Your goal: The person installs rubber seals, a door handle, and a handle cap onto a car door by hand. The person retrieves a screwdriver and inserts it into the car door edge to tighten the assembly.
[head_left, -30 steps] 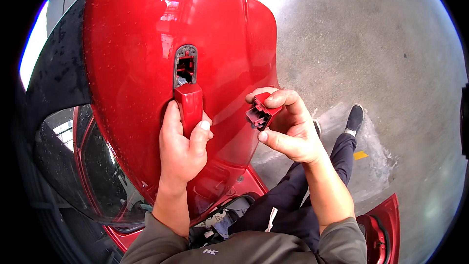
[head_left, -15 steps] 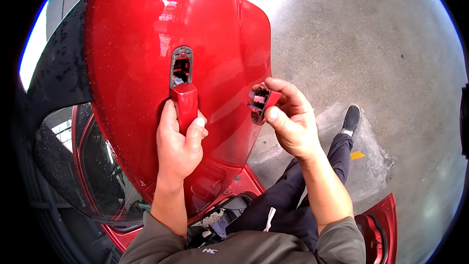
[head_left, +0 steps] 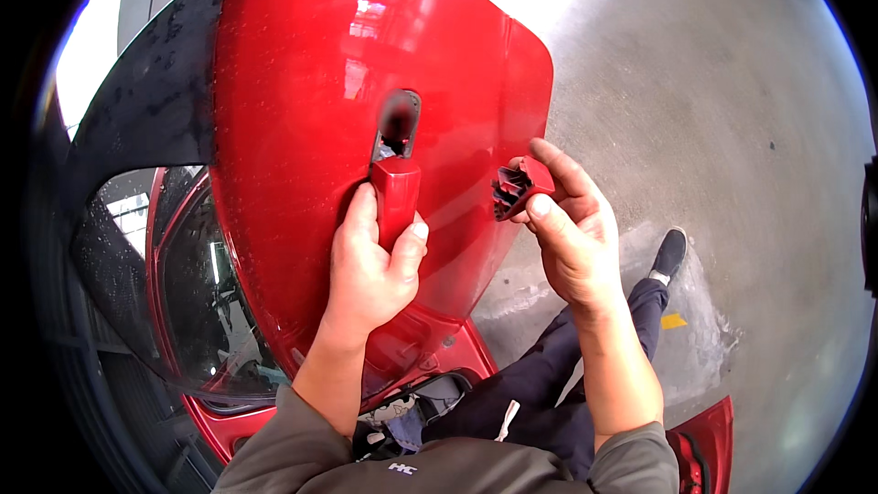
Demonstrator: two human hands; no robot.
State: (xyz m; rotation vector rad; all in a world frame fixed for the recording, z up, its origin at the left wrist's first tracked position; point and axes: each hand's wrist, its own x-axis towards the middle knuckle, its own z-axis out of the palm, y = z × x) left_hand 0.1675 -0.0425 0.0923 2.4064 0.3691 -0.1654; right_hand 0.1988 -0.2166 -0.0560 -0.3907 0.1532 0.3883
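A red car door (head_left: 302, 128) spreads out before me, with an oblong dark-rimmed opening (head_left: 399, 114) in its painted skin. My left hand (head_left: 373, 265) is wrapped round a red door handle (head_left: 397, 201), thumb along its right side. The handle's far end meets the near end of the opening; whether it is seated there I cannot tell. Off to the right, over the door's edge, my right hand (head_left: 578, 238) pinches a small red handle cap (head_left: 535, 177) between thumb and fingers. Its hollow black inner side faces left, towards the handle.
A wet side window (head_left: 219, 284) lies to the left, beside the dark upper frame (head_left: 146, 101). Grey concrete floor (head_left: 695, 101) stretches along the right, with a yellow mark (head_left: 674, 321) near my shoe (head_left: 670, 252). Another red car panel (head_left: 709, 444) stands at the lower right.
The door, the handle and my left hand now appear farther right in view. My right hand has shifted slightly right and turned the cap, showing more of its red outer face.
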